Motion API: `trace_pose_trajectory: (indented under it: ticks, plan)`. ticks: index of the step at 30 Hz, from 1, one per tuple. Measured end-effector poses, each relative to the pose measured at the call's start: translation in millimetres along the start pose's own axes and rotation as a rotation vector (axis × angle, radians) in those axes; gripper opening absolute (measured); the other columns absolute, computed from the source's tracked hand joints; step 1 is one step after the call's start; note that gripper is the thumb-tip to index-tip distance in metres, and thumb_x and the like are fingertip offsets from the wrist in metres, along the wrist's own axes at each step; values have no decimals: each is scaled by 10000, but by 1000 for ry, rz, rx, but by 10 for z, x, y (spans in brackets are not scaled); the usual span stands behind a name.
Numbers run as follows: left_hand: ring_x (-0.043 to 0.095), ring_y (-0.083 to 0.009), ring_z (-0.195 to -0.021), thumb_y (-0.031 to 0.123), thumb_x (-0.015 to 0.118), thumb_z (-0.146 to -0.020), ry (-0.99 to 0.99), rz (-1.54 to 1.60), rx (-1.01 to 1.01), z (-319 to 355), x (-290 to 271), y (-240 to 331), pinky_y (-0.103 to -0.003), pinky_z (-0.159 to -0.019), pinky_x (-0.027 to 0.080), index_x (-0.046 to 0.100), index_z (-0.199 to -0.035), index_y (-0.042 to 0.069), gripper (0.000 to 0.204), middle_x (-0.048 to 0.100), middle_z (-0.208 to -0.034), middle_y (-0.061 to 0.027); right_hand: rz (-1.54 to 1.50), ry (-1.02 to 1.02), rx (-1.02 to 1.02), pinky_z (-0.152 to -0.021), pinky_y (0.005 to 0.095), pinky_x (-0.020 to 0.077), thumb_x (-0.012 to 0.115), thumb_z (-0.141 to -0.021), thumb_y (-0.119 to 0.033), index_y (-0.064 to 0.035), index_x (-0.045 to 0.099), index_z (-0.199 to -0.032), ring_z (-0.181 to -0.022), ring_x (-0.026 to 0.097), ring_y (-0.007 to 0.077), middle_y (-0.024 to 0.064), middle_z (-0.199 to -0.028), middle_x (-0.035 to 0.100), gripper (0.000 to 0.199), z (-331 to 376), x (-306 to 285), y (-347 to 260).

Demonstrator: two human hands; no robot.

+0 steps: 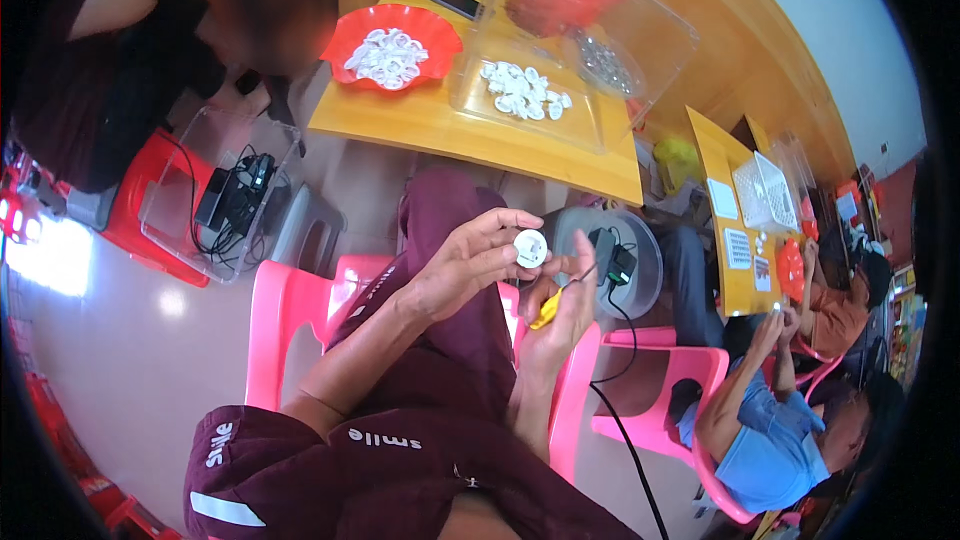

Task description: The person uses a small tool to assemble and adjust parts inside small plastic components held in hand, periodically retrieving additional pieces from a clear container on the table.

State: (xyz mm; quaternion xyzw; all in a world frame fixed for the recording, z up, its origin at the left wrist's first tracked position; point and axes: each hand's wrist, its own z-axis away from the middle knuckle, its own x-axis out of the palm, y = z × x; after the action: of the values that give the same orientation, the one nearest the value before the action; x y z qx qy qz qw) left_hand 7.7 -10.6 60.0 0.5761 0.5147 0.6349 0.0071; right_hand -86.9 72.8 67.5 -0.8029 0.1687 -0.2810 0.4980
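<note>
My left hand [462, 262] holds a small round white plastic part [531, 248] between thumb and fingers, with its hollow side showing. Close beside it, my right hand [562, 332] is closed around a small yellow-handled tool [547, 311]. A thin dark tip sticks out past the fingers, but its exact kind is not clear. Both hands are above my lap, just short of the wooden table [400, 130]. On that table, a red scalloped bowl [345, 52] holds many white parts, and a clear plastic bin [480, 115] holds a pile of similar white pieces [522, 90].
A clear bag of small metallic pieces [605, 62] and a phone [452, 1] lie on the table. A clear tub [650, 275] with black devices stands by my right hand; a cable runs down from it. People sit at both sides, near pink chairs [650, 390].
</note>
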Motion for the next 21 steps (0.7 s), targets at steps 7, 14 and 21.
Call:
trace_pose_trajectory:
  ticks: [7,14,21]
  plan:
    - [586,-166,-948,162,534,-902,-50,122,-52,49,-90,119,-286,-844,490,494,-1167,-7,317,566,-1062,-85,276,-105,-6,-456,177,320,459,-887,-91,9,528,-1209,-506,405,52,25,-709,498,344,60,-28,-90]
    - [572,-116,-936,178,499,-923,-15,22,-34,82,-70,188,-263,-838,482,496,-1200,-2,331,573,-1067,-72,536,-244,-212,-484,216,385,511,-848,-16,-35,586,-1163,-541,480,94,46,-704,511,324,49,9,-130]
    - [531,-69,-869,156,444,-946,45,-148,33,101,-30,171,-233,-794,456,541,-1178,25,283,573,-1019,-28,608,-300,-175,-519,242,388,540,-815,36,-32,609,-1120,-570,483,118,59,-693,524,320,27,-14,-140]
